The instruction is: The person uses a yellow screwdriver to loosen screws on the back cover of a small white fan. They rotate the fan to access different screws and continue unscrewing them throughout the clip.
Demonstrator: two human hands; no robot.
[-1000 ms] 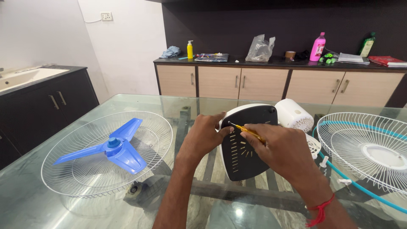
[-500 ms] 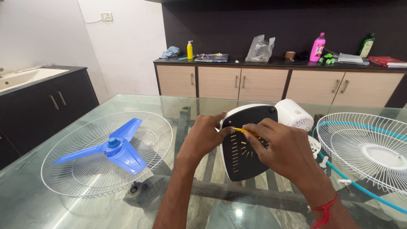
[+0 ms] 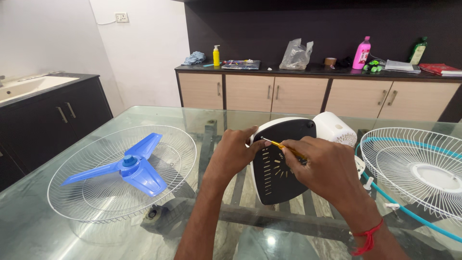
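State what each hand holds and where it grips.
Right hand holds a yellow screwdriver by its handle. Left hand grips the fan motor housing at its upper left edge.

Two wire fan guards (image 3: 120,207) (image 3: 414,192), one blue blade (image 3: 130,166), one motor housing (image 3: 284,163), one screwdriver (image 3: 284,147), two hands (image 3: 236,154) (image 3: 322,166), three bottles (image 3: 216,55) (image 3: 362,53) (image 3: 418,49).

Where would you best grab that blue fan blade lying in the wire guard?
Probably by the round hub of the blue fan blade, coming straight down from above. It lies flat inside the shallow white wire guard, whose rim blocks a sideways approach, and the three wide, thin blades offer poor purchase. The raised hub stands proud at the centre, so fingers can close around it.
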